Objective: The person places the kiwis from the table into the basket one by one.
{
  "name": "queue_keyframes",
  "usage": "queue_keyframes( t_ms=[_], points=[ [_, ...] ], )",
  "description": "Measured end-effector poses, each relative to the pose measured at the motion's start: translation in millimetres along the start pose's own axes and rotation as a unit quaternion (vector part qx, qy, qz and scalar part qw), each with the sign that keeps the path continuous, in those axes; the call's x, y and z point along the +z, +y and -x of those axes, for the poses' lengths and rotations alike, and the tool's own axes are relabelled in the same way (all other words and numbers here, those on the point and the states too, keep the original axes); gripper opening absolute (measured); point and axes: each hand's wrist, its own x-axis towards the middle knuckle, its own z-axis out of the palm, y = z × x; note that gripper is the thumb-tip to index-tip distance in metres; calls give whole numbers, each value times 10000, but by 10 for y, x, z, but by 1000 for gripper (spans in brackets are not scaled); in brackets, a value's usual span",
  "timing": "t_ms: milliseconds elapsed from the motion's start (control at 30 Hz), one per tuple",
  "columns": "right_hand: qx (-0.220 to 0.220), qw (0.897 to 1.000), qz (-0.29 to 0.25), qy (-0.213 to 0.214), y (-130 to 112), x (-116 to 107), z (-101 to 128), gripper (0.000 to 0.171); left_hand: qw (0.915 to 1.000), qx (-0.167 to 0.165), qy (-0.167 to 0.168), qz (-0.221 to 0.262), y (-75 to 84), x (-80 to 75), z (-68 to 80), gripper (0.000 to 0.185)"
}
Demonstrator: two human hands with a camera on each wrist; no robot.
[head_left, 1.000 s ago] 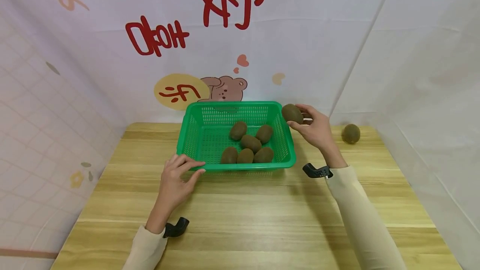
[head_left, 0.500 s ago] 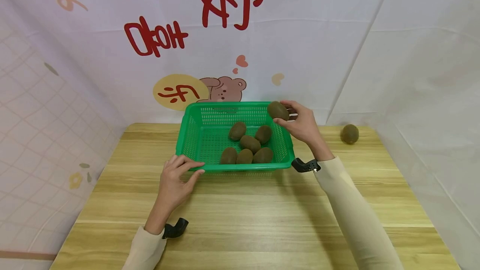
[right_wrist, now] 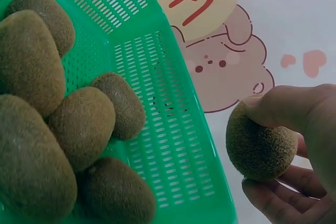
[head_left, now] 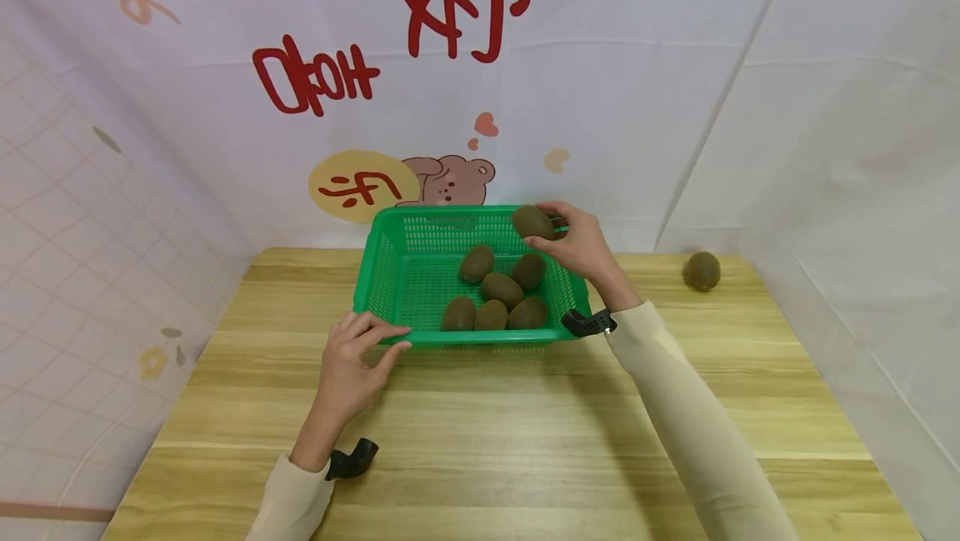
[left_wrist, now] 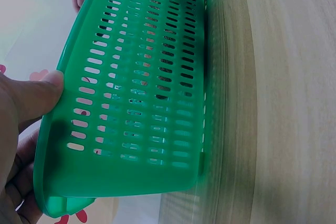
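Right hand: the right hand is pinching a fuzzy brown oval kiwi in curled fingers, holding it above the far right corner of the green perforated plastic basket
Left hand: the left hand is gripping the basket's near rim, thumb pressing on its edge
Basket: six kiwis are lying inside
Wooden table: one lone kiwi is sitting far right

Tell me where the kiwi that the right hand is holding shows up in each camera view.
Head view: the held kiwi is upper centre, pinched by the right hand above the far right corner of the green basket.
Left wrist view: not in it.
Right wrist view: the kiwi is at lower right, gripped in the fingers.
Shared landmark: the green basket shows in all three.
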Motion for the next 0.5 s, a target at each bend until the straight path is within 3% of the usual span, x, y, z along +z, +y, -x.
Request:
queue_keyframes(
  t_ms=[300, 500],
  points=[
    [28, 9993, -261, -277, 25, 90, -39, 65, 10000, 15, 24, 7, -12, 17, 16, 21],
    [-96, 9996, -54, -276, 32, 40, 8, 69, 10000, 54, 42, -8, -22, 9, 8, 19]
  ],
)
